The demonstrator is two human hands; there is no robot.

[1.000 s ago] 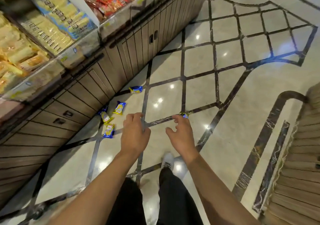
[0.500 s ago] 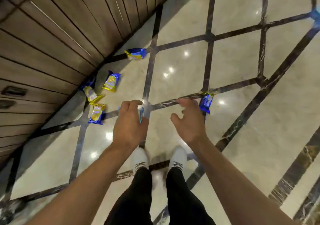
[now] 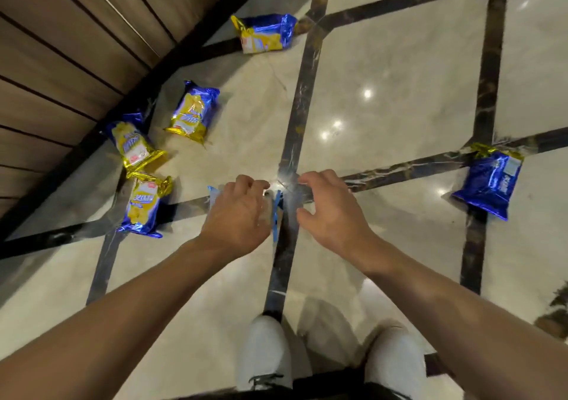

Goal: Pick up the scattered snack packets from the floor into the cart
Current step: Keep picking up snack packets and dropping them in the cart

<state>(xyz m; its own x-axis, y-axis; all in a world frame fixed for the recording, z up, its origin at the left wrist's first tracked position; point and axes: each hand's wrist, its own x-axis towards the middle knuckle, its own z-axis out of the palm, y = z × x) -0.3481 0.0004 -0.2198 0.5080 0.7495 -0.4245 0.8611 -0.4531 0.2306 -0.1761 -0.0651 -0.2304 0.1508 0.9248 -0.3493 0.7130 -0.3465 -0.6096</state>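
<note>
Hands lower since earlier — left grip [image 3: 236,215] curled over crinkly foil packet [image 3: 276,212]; right grip [image 3: 330,212] released.

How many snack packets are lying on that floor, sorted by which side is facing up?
Printed blue-and-yellow front up: 4
Plain blue back up: 1
Mostly hidden under the left hand, side unclear: 1
Total: 6 packets
</note>
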